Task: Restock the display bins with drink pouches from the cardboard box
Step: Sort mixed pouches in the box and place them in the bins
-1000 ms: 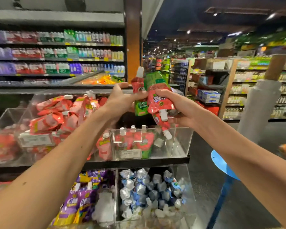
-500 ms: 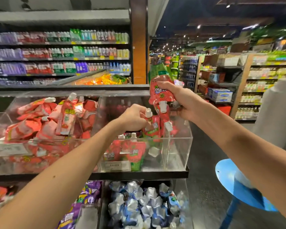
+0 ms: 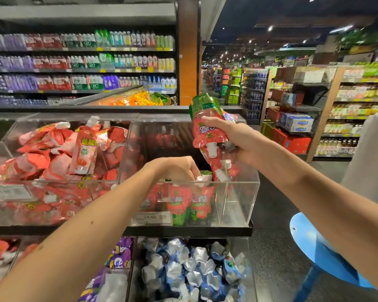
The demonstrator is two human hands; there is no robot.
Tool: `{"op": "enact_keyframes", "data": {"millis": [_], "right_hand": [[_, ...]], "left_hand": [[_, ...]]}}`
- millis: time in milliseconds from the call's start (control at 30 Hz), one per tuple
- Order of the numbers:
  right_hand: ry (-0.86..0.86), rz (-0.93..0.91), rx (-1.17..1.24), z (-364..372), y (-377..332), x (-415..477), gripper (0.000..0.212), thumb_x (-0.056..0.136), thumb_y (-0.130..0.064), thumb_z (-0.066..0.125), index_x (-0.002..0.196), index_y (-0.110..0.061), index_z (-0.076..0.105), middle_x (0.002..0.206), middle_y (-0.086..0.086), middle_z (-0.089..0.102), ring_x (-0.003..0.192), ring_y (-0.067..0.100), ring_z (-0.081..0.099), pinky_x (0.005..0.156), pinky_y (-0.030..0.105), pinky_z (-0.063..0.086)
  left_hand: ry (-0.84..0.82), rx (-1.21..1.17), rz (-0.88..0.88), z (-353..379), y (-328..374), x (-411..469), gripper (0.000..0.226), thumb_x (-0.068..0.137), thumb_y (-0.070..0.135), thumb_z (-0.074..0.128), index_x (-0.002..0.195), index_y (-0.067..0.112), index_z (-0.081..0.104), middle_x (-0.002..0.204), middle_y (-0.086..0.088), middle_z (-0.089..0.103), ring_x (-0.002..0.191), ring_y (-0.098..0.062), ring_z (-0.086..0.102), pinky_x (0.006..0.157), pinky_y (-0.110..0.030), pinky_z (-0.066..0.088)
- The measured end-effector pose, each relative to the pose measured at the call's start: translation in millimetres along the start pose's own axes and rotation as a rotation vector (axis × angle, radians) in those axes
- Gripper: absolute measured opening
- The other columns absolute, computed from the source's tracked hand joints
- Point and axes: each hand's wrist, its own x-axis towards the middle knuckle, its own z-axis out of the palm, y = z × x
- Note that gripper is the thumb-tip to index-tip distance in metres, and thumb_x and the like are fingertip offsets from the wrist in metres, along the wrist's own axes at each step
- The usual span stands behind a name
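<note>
One pouch [image 3: 202,200] pinched in the bin [image 3: 241,203] by left hand [image 3: 175,170] — right hand [image 3: 234,138] grips several pouches [image 3: 205,131].

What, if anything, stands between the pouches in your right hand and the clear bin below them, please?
Only the left hand, which reaches into the open-topped clear bin and pinches a standing pouch just below the pouches in the right hand. Nothing else visible blocks the way.

Open top on bin [image 3: 240,201]; free room at right end, past divider [image 3: 224,199]. Front slot packed with upright pouches [image 3: 179,201], left hand [image 3: 172,168] pinching one at its cap. Overhead partly blocked by right hand [image 3: 234,138] gripping bundle [image 3: 207,129]. Neighbour bin [image 3: 11,131] heaped above front rim.
</note>
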Motion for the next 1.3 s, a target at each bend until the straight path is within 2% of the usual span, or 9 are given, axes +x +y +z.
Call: {"op": "enact_keyframes", "data": {"millis": [133, 267, 367, 467, 600, 833, 967, 1133, 1300], "right_hand": [[-0.007, 0.012, 0.003, 4.3, 1.6, 0.4, 0.106, 0.028, -0.072, 0.088, 0.115, -0.017, 0.064, 0.128, 0.017, 0.065, 0.106, 0.033, 0.067, 0.087, 0.052, 0.058], [-0.051, 0.019, 0.005, 9.0, -1.7, 1.4, 0.111, 0.023, -0.075, 0.088, 0.117, -0.02, 0.065, 0.134, 0.019, 0.06, 0.099, 0.028, 0.063, 0.087, 0.053, 0.057], [-0.122, 0.015, -0.06, 16.4, -9.3, -4.8, 0.095, 0.042, -0.072, 0.085, 0.119, -0.022, 0.063, 0.126, 0.021, 0.065, 0.092, 0.025, 0.065, 0.078, 0.043, 0.061], [-0.279, 0.014, -0.115, 23.4, -15.1, -7.8, 0.074, 0.065, -0.064, 0.076, 0.123, -0.019, 0.064, 0.112, 0.012, 0.074, 0.098, 0.026, 0.071, 0.081, 0.041, 0.059], [-0.389, 0.048, -0.063, 33.4, -13.4, -7.5, 0.065, 0.081, -0.071, 0.057, 0.114, -0.016, 0.068, 0.112, 0.013, 0.073, 0.099, 0.028, 0.07, 0.095, 0.045, 0.054], [-0.212, 0.143, 0.093, 49.5, -1.4, 5.3, 0.054, 0.094, -0.061, 0.051, 0.111, -0.012, 0.062, 0.08, 0.008, 0.075, 0.061, 0.018, 0.072, 0.055, 0.027, 0.057], [-0.152, 0.171, 0.044, 56.4, 3.8, 8.8, 0.041, 0.089, -0.046, 0.067, 0.112, -0.013, 0.059, 0.063, 0.005, 0.07, 0.06, 0.018, 0.065, 0.06, 0.03, 0.052], [-0.092, 0.189, -0.016, 61.7, 11.8, 15.7, 0.051, 0.078, -0.033, 0.072, 0.119, -0.006, 0.055, 0.105, 0.012, 0.065, 0.093, 0.03, 0.066, 0.098, 0.05, 0.05], [-0.091, 0.189, -0.025, 65.1, 14.4, 24.0, 0.022, 0.095, -0.024, 0.059, 0.107, -0.008, 0.05, 0.084, 0.008, 0.055, 0.075, 0.023, 0.058, 0.075, 0.037, 0.053]], "left_hand": [[0.146, -0.088, 0.089, -19.3, 2.4, -28.5, 0.032, 0.083, 0.023, 0.08, 0.114, 0.023, 0.071, 0.104, 0.008, 0.075, 0.098, -0.007, 0.07, 0.092, -0.027, 0.054], [0.584, -0.308, 0.208, -43.3, 3.6, -65.5, 0.064, 0.077, 0.01, 0.083, 0.131, 0.023, 0.052, 0.117, -0.001, 0.067, 0.098, -0.015, 0.069, 0.085, -0.034, 0.059], [0.839, 0.095, 0.395, -51.6, -2.8, -77.9, 0.099, 0.074, 0.015, 0.087, 0.153, 0.028, 0.029, 0.153, -0.004, 0.037, 0.131, -0.017, 0.046, 0.107, -0.038, 0.04], [0.847, 0.453, 0.485, -53.5, -8.4, -79.8, 0.086, 0.081, 0.016, 0.081, 0.154, 0.021, 0.035, 0.162, -0.009, 0.026, 0.148, -0.026, 0.025, 0.117, -0.039, 0.021], [0.943, 0.557, 0.497, -52.0, -22.5, -93.2, 0.062, 0.084, 0.003, 0.075, 0.142, 0.013, 0.053, 0.148, -0.017, 0.047, 0.135, -0.035, 0.047, 0.111, -0.045, 0.039], [0.962, 0.596, 0.158, -36.7, -31.5, -110.7, 0.042, 0.099, 0.042, 0.052, 0.099, 0.003, 0.067, 0.125, -0.015, 0.058, 0.112, -0.032, 0.054, 0.095, -0.045, 0.046], [0.833, 0.532, -0.018, -20.6, -23.6, -104.5, 0.029, 0.101, 0.041, 0.049, 0.099, 0.012, 0.045, 0.08, -0.006, 0.059, 0.065, -0.028, 0.06, 0.058, -0.037, 0.047], [0.655, 0.64, -0.313, -18.6, -19.0, -78.1, 0.042, 0.095, 0.033, 0.058, 0.129, 0.015, 0.039, 0.116, -0.016, 0.055, 0.104, -0.04, 0.06, 0.073, -0.04, 0.041], [0.538, 0.839, -0.372, -21.1, -22.1, -41.8, 0.031, 0.094, 0.036, 0.061, 0.119, 0.019, 0.061, 0.121, -0.008, 0.063, 0.112, -0.032, 0.063, 0.073, -0.035, 0.04]]}}
